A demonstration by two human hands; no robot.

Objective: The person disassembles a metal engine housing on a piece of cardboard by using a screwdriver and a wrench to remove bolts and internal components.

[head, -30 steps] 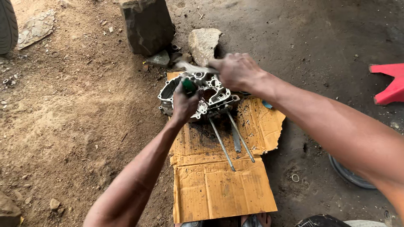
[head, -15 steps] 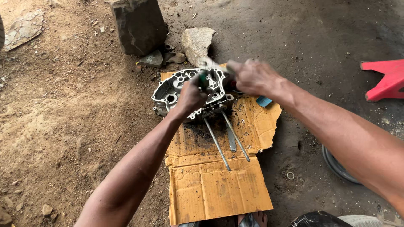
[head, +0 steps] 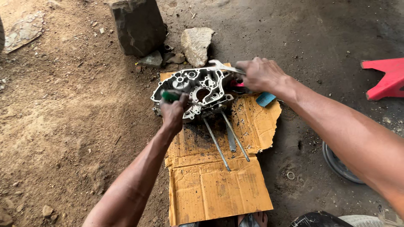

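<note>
A grey metal engine case (head: 197, 88) lies on a torn sheet of cardboard (head: 219, 185) on the dirt ground. Long metal studs (head: 227, 138) stick out of it toward me. My left hand (head: 173, 112) grips a green-handled tool (head: 169, 96) against the case's near left edge. At the case's right side, my right hand (head: 261, 75) is closed on a silver wrench (head: 221, 66) that lies across the top right corner. A small blue object (head: 265, 99) lies on the cardboard just below my right wrist.
A dark stone block (head: 138, 27) and a pale rock (head: 196, 44) stand behind the case. A red plastic stool (head: 385, 77) is at the far right. A dark round rim (head: 338, 164) lies under my right forearm. A small metal ring (head: 290, 175) rests on the ground.
My left hand and the green-handled tool have moved from the case's middle to its left edge. My right hand has stayed at the case's right side, and the wrench now shows across the corner.
</note>
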